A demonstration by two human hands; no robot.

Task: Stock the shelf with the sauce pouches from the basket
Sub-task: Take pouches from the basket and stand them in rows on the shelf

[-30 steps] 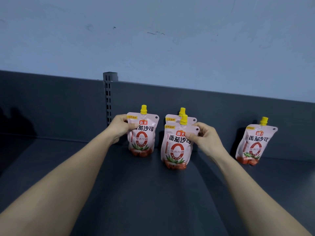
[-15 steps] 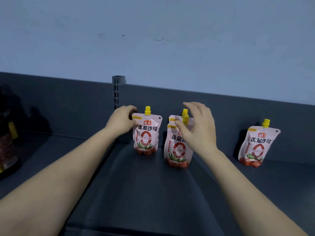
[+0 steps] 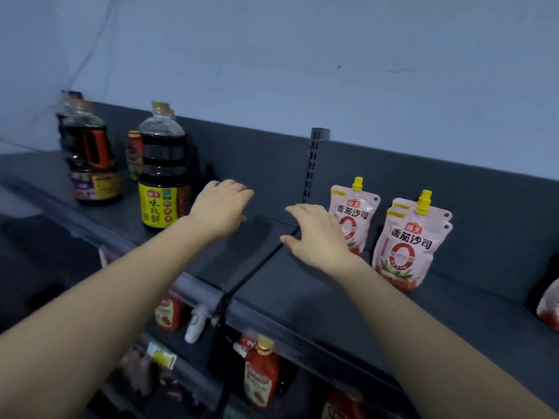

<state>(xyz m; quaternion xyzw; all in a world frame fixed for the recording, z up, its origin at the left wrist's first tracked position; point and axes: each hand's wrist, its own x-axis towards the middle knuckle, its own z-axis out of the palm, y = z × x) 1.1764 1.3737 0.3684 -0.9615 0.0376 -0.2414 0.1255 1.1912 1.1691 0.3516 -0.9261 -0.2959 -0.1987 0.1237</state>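
dark shelf runs across. left grip is over it, fingers loosely bent, holding nothing. right grip is empty too, fingers spread loose, just left of the nearest sauce pouch and covering its lower left corner. three dark bottles at left: big bottle sharp, second bottle blurred, small bottle half hidden between. four pouches upright by the back panel: nearest, front pouch, rear pouch mostly hidden behind it, fourth pouch cut off at right edge.
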